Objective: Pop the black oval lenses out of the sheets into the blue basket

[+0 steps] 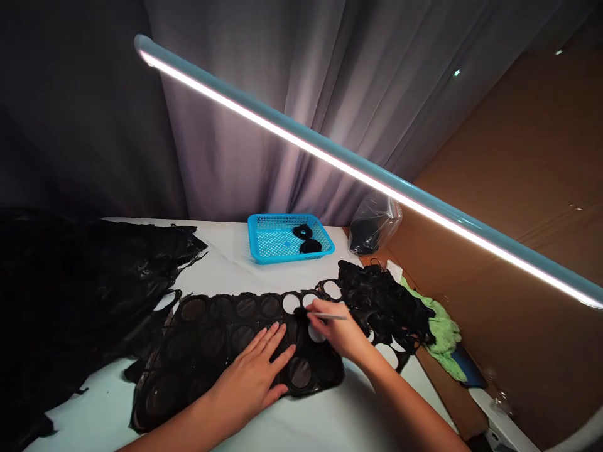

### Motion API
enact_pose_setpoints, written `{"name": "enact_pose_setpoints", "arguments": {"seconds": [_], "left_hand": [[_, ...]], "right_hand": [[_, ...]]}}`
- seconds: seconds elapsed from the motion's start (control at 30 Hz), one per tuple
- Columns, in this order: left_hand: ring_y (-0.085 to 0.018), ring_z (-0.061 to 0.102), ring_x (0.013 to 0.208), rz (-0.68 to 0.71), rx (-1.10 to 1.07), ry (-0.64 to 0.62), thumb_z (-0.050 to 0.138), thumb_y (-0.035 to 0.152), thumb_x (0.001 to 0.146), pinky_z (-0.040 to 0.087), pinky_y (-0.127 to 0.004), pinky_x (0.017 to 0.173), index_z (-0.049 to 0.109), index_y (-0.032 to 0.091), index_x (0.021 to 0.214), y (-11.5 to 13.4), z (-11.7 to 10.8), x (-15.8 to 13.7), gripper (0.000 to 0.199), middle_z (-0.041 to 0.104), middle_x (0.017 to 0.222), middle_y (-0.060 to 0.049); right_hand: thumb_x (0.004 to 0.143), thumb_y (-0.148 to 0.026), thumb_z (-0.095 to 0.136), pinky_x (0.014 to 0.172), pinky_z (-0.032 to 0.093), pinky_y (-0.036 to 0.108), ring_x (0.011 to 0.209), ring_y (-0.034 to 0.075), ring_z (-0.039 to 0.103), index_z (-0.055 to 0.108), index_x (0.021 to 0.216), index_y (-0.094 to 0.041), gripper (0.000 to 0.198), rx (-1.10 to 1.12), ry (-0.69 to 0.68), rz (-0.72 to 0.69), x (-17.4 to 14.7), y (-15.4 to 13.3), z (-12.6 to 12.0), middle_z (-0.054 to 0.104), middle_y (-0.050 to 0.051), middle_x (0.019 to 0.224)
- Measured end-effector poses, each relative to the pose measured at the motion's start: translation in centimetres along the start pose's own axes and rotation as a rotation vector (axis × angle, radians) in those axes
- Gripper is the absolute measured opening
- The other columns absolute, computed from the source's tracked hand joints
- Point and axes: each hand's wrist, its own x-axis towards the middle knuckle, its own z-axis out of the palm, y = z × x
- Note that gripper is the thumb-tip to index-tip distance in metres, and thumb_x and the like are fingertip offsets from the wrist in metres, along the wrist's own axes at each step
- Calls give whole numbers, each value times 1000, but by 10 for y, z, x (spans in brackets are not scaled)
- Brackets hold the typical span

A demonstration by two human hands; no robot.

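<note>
A black sheet [207,342] with rows of round cut-outs lies on the white table. Some circles still show dark discs, while others at its right end are open and show white through. My left hand [257,370] rests flat on the sheet, fingers spread, holding nothing. Near the sheet's upper right my right hand [336,323] pinches a thin, silvery pen-like tool [330,316]. Its tip is at a small dark piece beside the white circles. The tool's exact kind cannot be made out.
A blue plastic basket [259,251] with a few black rings stands behind the sheet. Black scraps [386,304] pile up at right, beside a green cloth [445,320]. A clear bag [372,226] sits behind. Black sheeting [85,295] covers the left. A lamp tube [301,141] crosses overhead.
</note>
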Motion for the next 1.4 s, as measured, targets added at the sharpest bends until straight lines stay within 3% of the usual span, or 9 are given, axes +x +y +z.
{"name": "enact_pose_setpoints", "arguments": {"seconds": [0.1,0.23,0.57,1.03,1.23,1.3,1.4], "left_hand": [[-32,22,144,1,-1,5,62,36,92,32,-49,113,37,31,147,6,3,-7,60,18,161,-5],[-33,18,145,-1,2,-12,63,34,90,31,-51,113,36,31,147,8,3,-9,63,16,161,-6],[-34,21,144,-2,-21,-3,61,32,92,33,-52,112,39,33,145,9,0,-8,58,15,161,-4],[-34,20,145,-11,7,-47,62,31,90,33,-52,112,35,32,148,9,0,-8,64,17,161,-7],[-34,20,145,-1,-15,-38,60,29,91,32,-52,112,35,31,148,8,0,-7,62,14,161,-6],[-36,19,144,6,2,-35,61,28,90,32,-54,111,35,31,148,7,1,-8,63,12,162,-6],[-37,20,144,13,7,-17,61,27,90,33,-55,110,38,32,146,5,0,-8,61,11,162,-5]], "right_hand": [[90,-17,55,65,41,23,70,14,56,61,88,-21,7,80,-142,-57,-11,-12,15,64,0,80],[86,-13,61,73,44,24,82,15,58,61,88,-20,7,180,-201,-90,-12,-11,18,62,2,95],[86,-13,62,78,45,26,89,15,57,56,73,-19,15,206,-243,-85,-9,-6,17,60,2,101],[87,-13,60,73,45,24,83,14,56,55,78,-20,13,143,-230,-109,-13,-12,21,58,2,98],[89,-12,52,73,45,29,82,20,55,56,84,-20,11,-237,-99,-173,-25,-17,49,62,7,89],[92,-15,47,70,45,29,77,19,56,57,86,-20,13,-208,72,-92,-23,-3,43,63,6,85],[95,-24,42,65,45,27,69,17,55,58,88,-18,19,-121,384,113,-24,23,10,62,4,79]]}}
